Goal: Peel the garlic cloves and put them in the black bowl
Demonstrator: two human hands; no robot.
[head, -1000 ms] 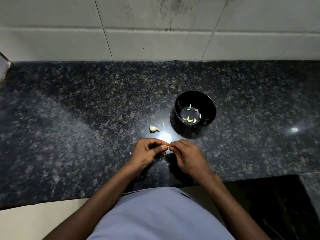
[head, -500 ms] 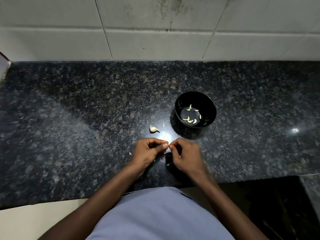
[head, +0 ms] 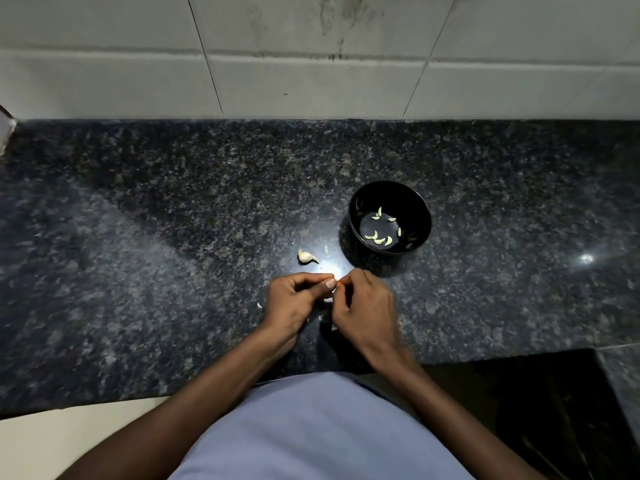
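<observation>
We've got left hand (head: 294, 299) and right hand (head: 363, 303) both pinching one garlic clove (head: 335, 285) just short of the black bowl (head: 356, 209), close for the drop; unpeeled clove (head: 306, 256) waits alongside.

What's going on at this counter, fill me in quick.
A person is peeling garlic. The left hand and right hand meet fingertip to fingertip over the dark counter, working at something small between them; the clove itself is hidden. The black bowl just beyond the hands already holds several peeled cloves. One unpeeled clove waits on the counter left of the bowl, with bits of skin around it.
</observation>
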